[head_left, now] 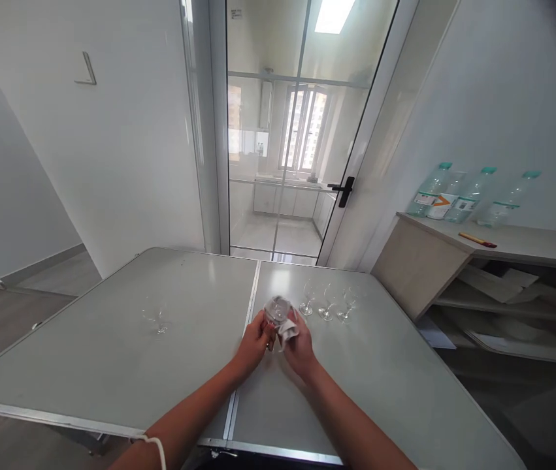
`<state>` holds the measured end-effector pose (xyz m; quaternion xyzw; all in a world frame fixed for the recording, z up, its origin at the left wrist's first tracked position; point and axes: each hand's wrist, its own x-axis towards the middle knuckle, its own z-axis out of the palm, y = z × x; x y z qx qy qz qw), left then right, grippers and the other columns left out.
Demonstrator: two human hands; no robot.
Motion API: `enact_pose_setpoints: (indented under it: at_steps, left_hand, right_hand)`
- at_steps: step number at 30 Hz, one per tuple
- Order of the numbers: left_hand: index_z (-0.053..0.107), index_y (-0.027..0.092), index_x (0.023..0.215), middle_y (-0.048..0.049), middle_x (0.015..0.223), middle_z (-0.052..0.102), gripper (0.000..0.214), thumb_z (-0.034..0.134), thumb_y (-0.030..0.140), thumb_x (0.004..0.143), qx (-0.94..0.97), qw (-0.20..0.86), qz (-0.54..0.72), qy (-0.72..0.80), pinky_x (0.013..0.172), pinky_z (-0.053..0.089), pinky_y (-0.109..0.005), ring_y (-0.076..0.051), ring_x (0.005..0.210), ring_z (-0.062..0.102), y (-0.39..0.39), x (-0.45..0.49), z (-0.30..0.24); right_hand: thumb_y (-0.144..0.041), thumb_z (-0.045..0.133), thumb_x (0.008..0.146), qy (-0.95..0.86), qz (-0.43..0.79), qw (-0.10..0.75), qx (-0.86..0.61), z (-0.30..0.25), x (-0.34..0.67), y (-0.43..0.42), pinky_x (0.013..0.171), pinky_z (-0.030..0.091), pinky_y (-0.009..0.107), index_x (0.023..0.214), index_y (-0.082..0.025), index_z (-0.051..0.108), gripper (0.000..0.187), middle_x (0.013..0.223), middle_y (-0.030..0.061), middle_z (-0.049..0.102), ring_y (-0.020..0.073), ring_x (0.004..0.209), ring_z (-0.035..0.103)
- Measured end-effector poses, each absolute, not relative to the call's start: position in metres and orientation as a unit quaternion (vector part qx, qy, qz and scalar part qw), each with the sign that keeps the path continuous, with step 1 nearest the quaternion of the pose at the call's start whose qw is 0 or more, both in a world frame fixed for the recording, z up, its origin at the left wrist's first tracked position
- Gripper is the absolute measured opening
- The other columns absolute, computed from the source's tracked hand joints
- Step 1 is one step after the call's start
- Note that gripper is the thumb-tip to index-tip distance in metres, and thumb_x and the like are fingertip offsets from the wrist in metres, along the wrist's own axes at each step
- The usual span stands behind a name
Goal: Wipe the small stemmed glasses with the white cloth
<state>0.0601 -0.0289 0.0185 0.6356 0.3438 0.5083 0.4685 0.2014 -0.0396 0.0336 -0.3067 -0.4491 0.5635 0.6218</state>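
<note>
Both hands, left hand (254, 339) and right hand (300, 346), clasp a wine glass (278, 309).

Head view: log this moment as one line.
left hand: holds wine glass | right hand: presses cloth on it | folding table: three more glasses at right, lone glass at left

Bright, even daylight enters through the window (304, 130) behind the glass door (258, 215); pale glare lies at the table's (111, 346) far edge. The left hand (254, 343) and right hand (301, 349) cast faint shadows; the glass (278, 307) between them looks soft. Side walls bow.
</note>
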Motion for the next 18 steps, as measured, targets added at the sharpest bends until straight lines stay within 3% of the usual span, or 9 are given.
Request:
enact_pose_setpoints:
  at_steps: [4, 8, 12, 14, 18]
  left_hand:
    - [0.055, 0.02, 0.087, 0.0016, 0.077, 0.051, 0.04, 0.053, 0.059, 0.095, 0.618, 0.405, 0.551, 0.388, 0.064, 0.044, -0.025, -0.015, 0.071, 0.051, -0.025, 0.056, 0.019]
    - [0.062, 0.02, 0.086, -0.0024, 0.093, 0.048, 0.043, 0.053, 0.061, 0.094, 0.611, 0.355, 0.559, 0.434, 0.078, 0.049, -0.03, -0.018, 0.085, 0.053, -0.024, 0.054, 0.02]
    - [0.061, 0.019, 0.077, -0.0028, 0.094, 0.045, 0.041, 0.058, 0.057, 0.092, 0.614, 0.327, 0.558, 0.452, 0.082, 0.049, -0.033, -0.019, 0.087, 0.052, -0.025, 0.053, 0.027]
    - [0.057, 0.019, 0.075, -0.0027, 0.094, 0.047, 0.038, 0.063, 0.054, 0.09, 0.613, 0.33, 0.566, 0.443, 0.082, 0.048, -0.032, -0.018, 0.087, 0.053, -0.025, 0.05, 0.031]
    - [0.054, 0.022, 0.101, -0.0057, 0.112, 0.061, 0.038, 0.074, 0.05, 0.084, 0.563, 0.441, 0.6, 0.358, 0.09, 0.049, -0.034, -0.02, 0.101, 0.062, -0.022, 0.044, 0.034]
  right_hand:
    - [-0.051, 0.062, 0.094, -0.482, 0.567, 0.598, -0.298, 0.03, 0.183, -0.038, 0.092, 0.055, 0.041, 0.127, -0.023, 0.061, 0.044, 0.11, 0.0086, 0.072, 0.0265, 0.107, 0.066]
    - [-0.05, 0.062, 0.095, -0.548, 0.531, 0.568, -0.307, 0.028, 0.183, -0.032, 0.102, 0.05, 0.043, 0.127, -0.023, 0.06, 0.042, 0.121, 0.0097, 0.069, 0.0257, 0.11, 0.065]
    - [-0.052, 0.07, 0.088, -0.546, 0.528, 0.557, -0.338, 0.025, 0.188, -0.028, 0.095, 0.052, 0.041, 0.12, -0.02, 0.063, 0.045, 0.113, 0.01, 0.071, 0.0263, 0.103, 0.067]
    - [-0.052, 0.073, 0.086, -0.524, 0.555, 0.553, -0.333, 0.024, 0.189, -0.027, 0.089, 0.054, 0.039, 0.126, -0.022, 0.059, 0.052, 0.108, 0.0082, 0.071, 0.0244, 0.096, 0.068]
    - [-0.055, 0.071, 0.086, -0.527, 0.584, 0.527, -0.322, 0.022, 0.19, -0.025, 0.078, 0.052, 0.033, 0.128, -0.022, 0.059, 0.054, 0.102, 0.0063, 0.071, 0.0204, 0.085, 0.065]
